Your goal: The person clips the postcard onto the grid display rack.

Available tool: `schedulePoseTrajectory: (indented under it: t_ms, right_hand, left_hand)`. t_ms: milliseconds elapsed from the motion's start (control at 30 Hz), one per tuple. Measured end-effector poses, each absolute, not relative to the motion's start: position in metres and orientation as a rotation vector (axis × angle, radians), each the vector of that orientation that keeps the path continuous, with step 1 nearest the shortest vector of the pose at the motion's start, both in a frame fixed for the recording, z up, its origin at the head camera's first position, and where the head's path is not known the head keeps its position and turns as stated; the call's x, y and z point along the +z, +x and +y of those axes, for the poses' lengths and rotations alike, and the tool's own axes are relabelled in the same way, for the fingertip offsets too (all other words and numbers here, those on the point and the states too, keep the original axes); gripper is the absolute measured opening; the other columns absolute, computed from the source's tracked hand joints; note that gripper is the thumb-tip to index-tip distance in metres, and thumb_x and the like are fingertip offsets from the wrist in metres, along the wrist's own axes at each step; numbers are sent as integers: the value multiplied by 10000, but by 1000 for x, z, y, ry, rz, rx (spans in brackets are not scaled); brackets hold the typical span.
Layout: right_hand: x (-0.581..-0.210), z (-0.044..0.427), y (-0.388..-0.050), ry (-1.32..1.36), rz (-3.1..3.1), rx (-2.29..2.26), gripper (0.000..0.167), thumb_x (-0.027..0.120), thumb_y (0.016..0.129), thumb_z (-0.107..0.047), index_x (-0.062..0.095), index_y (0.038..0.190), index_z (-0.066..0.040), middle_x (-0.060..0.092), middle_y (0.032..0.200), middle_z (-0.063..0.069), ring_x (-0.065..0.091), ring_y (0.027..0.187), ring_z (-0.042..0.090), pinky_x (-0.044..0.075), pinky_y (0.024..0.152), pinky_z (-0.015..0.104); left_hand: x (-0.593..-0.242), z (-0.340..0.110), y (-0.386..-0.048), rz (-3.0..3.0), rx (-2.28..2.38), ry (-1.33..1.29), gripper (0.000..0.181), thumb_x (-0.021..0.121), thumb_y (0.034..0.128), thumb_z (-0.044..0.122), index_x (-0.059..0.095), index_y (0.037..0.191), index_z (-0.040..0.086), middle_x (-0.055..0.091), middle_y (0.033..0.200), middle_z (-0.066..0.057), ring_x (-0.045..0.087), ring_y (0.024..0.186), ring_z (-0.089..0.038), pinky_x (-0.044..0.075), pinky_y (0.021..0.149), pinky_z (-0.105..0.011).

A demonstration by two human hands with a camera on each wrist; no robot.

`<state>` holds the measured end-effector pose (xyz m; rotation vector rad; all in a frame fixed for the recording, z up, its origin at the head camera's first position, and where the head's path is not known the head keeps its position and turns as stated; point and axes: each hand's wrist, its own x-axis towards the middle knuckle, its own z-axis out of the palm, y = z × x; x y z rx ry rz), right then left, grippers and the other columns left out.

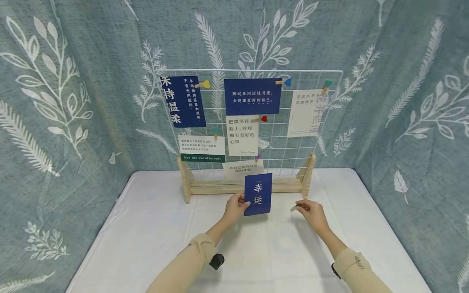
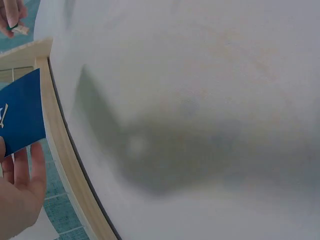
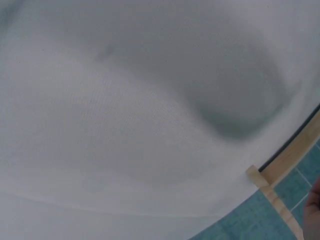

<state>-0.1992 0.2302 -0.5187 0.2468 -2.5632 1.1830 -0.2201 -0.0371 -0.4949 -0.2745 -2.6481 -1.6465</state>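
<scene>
A dark blue card [image 1: 258,203] with white characters is pinched upright at its left edge by my left hand [image 1: 233,209], in front of the wire grid's lower part. The same card [image 2: 24,112] shows in the left wrist view, above the fingers. To the right, my right hand [image 1: 313,215] pinches a small wooden clothespin [image 1: 294,208] over the white table, apart from the card. A bit of green shows on that clothespin [image 2: 21,30] in the left wrist view. Only part of the right hand [image 3: 312,212] enters the right wrist view.
A white wire grid [image 1: 280,140] stands in a wooden base [image 1: 212,189] at the back of the white table [image 1: 146,211]. Several cards hang there from clothespins with coloured hearts, among them a wide blue card [image 1: 253,108]. Patterned teal curtains [image 1: 110,101] surround the table.
</scene>
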Motion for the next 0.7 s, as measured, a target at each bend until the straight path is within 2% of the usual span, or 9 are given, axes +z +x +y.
schedulePoseTrajectory:
  t_ms: [233,467,700]
  right_hand:
    - [-519,232,-200,253,-2533,1170,144,699,773,60,675,909,101,708,810,205,677,675,267,538,606,212]
    - [-512,234,-204,263,-2498,1159,139,687,777,71,664,907,111,700,799,216,665,663,279,538,606,223]
    - [-507,240,-209,234,-2503,1112,141,688,787,54,659,917,100,699,807,207,667,680,262,532,611,206]
  left_hand:
    - [-487,-30,-223,-2674,-1583,-174,140,739,777,19,618,805,-45,651,770,-158,579,671,-146,495,598,-213]
    - [-482,-24,-230,-2668,-1592,-97,158,787,727,38,650,752,-37,665,720,-158,505,583,-90,402,521,-178]
    - [-475,-21,-238,-2682,-1550,-50,156,796,722,61,660,745,-11,689,748,-142,589,635,-141,443,561,-196]
